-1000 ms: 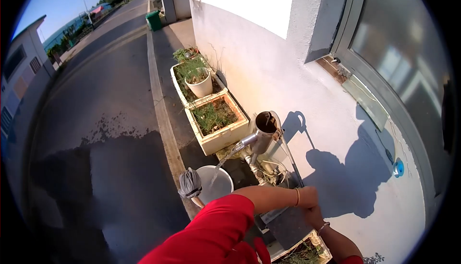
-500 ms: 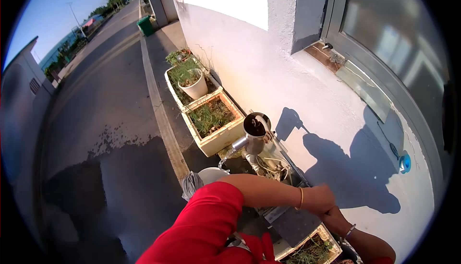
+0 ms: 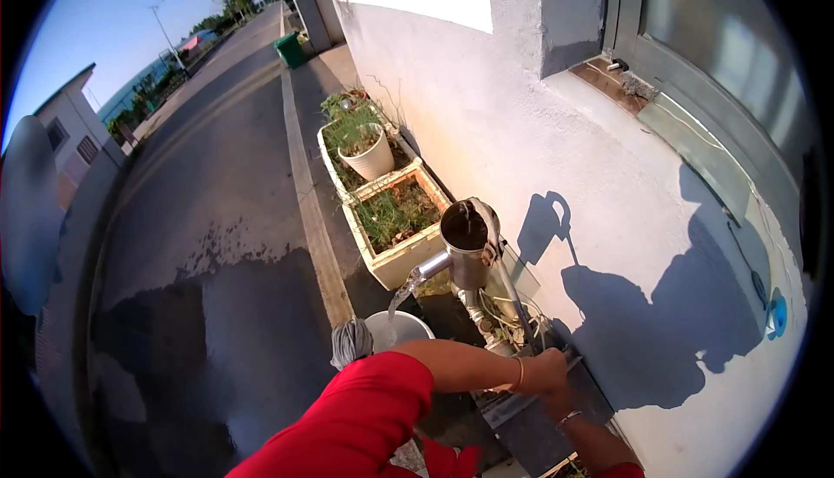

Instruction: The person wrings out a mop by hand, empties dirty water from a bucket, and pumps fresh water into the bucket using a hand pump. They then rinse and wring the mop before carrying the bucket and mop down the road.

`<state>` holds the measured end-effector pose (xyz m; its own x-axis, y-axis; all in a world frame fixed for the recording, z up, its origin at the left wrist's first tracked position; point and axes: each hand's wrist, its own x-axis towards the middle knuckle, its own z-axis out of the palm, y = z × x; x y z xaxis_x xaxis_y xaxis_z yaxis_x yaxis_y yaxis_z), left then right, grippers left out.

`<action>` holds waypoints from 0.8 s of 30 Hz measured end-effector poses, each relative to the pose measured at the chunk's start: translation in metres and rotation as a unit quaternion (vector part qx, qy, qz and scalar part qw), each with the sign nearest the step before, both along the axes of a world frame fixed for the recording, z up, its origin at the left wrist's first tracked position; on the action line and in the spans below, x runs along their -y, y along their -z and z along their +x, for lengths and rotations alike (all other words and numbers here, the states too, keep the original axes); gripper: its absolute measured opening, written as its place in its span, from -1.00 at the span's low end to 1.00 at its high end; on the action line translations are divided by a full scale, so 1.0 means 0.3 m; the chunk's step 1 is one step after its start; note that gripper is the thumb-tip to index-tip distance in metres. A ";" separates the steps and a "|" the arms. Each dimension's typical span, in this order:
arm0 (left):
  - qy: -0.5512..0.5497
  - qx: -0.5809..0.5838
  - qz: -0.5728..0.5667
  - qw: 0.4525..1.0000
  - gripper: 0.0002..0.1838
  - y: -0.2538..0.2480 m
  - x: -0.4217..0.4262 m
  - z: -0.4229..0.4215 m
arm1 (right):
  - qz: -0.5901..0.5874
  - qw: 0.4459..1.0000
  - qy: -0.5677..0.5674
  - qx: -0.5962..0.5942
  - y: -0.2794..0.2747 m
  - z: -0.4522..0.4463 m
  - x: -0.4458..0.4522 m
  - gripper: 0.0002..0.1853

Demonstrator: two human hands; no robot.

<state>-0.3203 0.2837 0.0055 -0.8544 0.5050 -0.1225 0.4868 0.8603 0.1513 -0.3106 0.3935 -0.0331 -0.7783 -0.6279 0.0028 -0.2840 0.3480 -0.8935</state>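
Note:
A metal hand pump (image 3: 466, 243) stands beside the wall, with water running from its spout (image 3: 427, 268) into a white bucket (image 3: 420, 328). Its long handle (image 3: 516, 301) slopes from the pump top down to my hands. My left hand (image 3: 546, 372), with a gold bangle at the wrist, is closed round the handle's end. Right against it, my right hand (image 3: 558, 403), with a silver bangle, is also closed there; its fingers are partly hidden. A grey mop head (image 3: 351, 344) rests at the bucket's left side, partly behind my red sleeve (image 3: 365, 408).
Planter boxes (image 3: 401, 259) with soil and greenery line the white wall (image 3: 452, 104), one holding a white pot (image 3: 372, 160). A dark slab (image 3: 547, 430) lies below my hands. Wet pavement (image 3: 252, 339) spreads to the left; a green bin (image 3: 290, 50) stands farther off.
Both hands have moved left in view, nearer the pump, together with the handle. Water pours more strongly from the spout, and more of the bucket shows. The view has shifted slightly.

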 end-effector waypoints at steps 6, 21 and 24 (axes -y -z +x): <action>0.173 -0.092 0.005 0.981 -0.87 -0.290 0.055 0.107 | 0.141 0.990 -0.024 0.015 -0.248 0.097 -0.054 -0.78; 0.213 -0.051 0.224 0.950 -0.84 -0.735 0.048 0.099 | 0.252 0.947 0.019 0.198 -0.919 0.110 -0.100 -0.80; 0.156 -0.079 0.239 0.955 -0.86 -0.602 -0.007 0.044 | 0.197 0.969 -0.023 0.145 -0.795 0.035 -0.152 -0.85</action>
